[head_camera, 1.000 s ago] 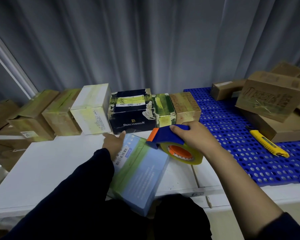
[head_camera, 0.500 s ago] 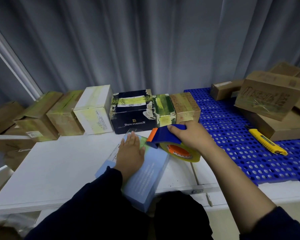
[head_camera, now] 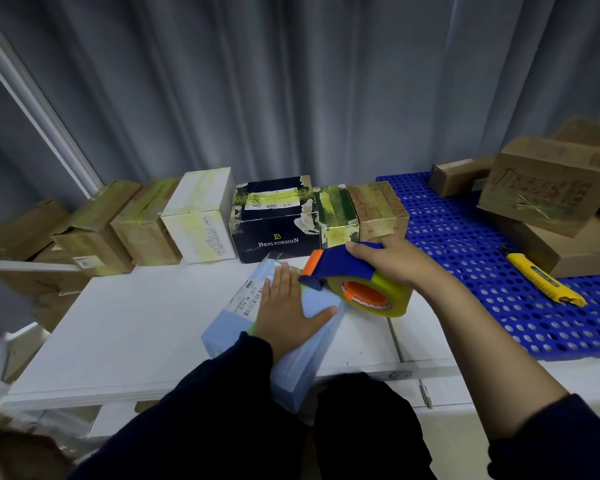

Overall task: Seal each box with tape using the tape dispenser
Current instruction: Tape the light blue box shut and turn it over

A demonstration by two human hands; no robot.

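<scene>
One big white table (head_camera: 118,323) carries the action, with a blue perforated mat (head_camera: 465,237) butting up on its right. Along the far edge stands a row of boxes (head_camera: 198,216), most of them streaked with yellowish tape, and more brown cartons (head_camera: 548,188) are piled far right on the mat.

Now the one that matters: the blue box (head_camera: 321,299) lies near centre. Its long axis runs roughly far to near, a little skewed, and its near end hangs over the table's near edge. A greenish strip shows along its top.

The tape dispenser (head_camera: 340,265) sits at the far right corner of that box. Its orange-tipped nose points left across the far end, and the roll (head_camera: 371,292) hangs just beside the box's right edge. Whether the nose is touching the cardboard, I cannot tell.

The right hand (head_camera: 392,265) is wrapped firmly round the dispenser's handle. The left hand (head_camera: 288,313) lies flat on the box top, fingers straight and pointing far, thumb spread right, pinning it down.

My read: the right hand is the one placed to work. A pull from far to near along that long axis looks like the natural line.

A yellow knife (head_camera: 541,280) lies idle on the mat, well apart.
</scene>
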